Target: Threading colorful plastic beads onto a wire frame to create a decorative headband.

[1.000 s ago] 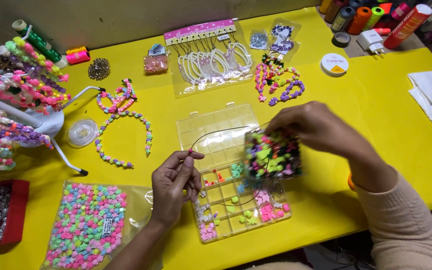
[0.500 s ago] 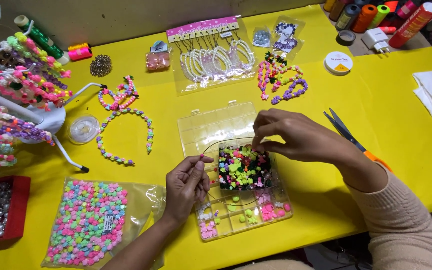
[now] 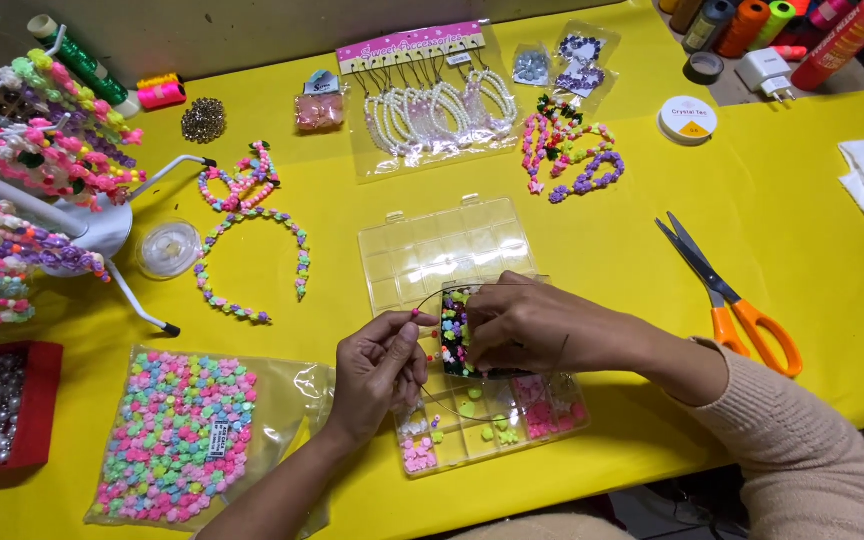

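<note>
Big yellow tabletop (image 3: pixel 812 290), with a clear compartment bead box (image 3: pixel 452 250) lying open in the middle. The right hand (image 3: pixel 532 325) rests curled over the mixed beads (image 3: pixel 455 335) inside it; the left hand (image 3: pixel 380 365) pinches a thin wire (image 3: pixel 430 298) just beside.

Two hands (image 3: pixel 377 370), one pair of scissors (image 3: pixel 727 290), one bead organizer box (image 3: pixel 452 245), one bead bag (image 3: pixel 177 435).

Likely a home craft table (image 3: pixel 812 260), beads (image 3: pixel 172 440), thread spools (image 3: pixel 742 25), scissors (image 3: pixel 727 300)
</note>
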